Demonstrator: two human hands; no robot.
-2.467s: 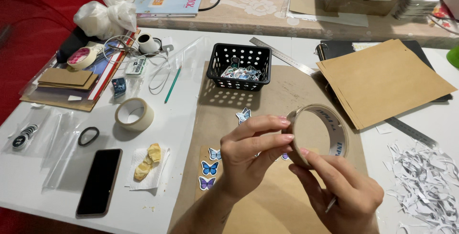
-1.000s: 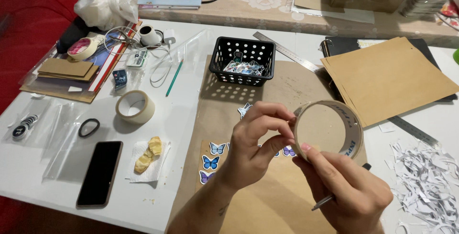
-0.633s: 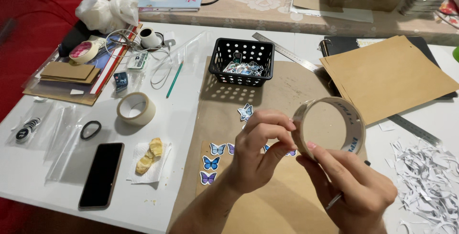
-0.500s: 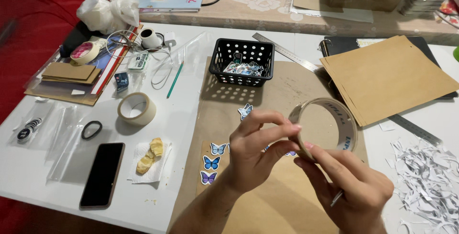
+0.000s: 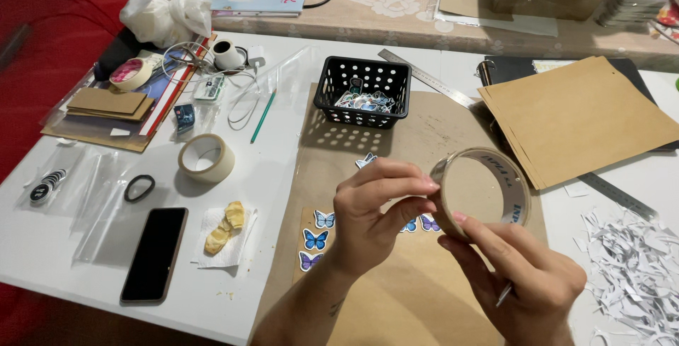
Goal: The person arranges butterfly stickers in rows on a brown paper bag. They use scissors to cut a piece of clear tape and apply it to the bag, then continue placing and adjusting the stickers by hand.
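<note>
Both hands grip the tape roll (image 5: pixel 481 192) above the butterfly stickers (image 5: pixel 315 238): left hand (image 5: pixel 371 215) fingers pinch its edge, right hand (image 5: pixel 520 275) fingers clamp below. The tape end may tear or restick.

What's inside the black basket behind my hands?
The black basket holds a loose pile of small blue and white cut-outs, butterfly-like. Its front wall hides the lower layers.

Left of me: black smartphone (image 5: pixel 154 254), second beige tape roll (image 5: pixel 206 158).
Ahead I see: black perforated plastic basket (image 5: pixel 363 92), steel ruler (image 5: pixel 424 85).
</note>
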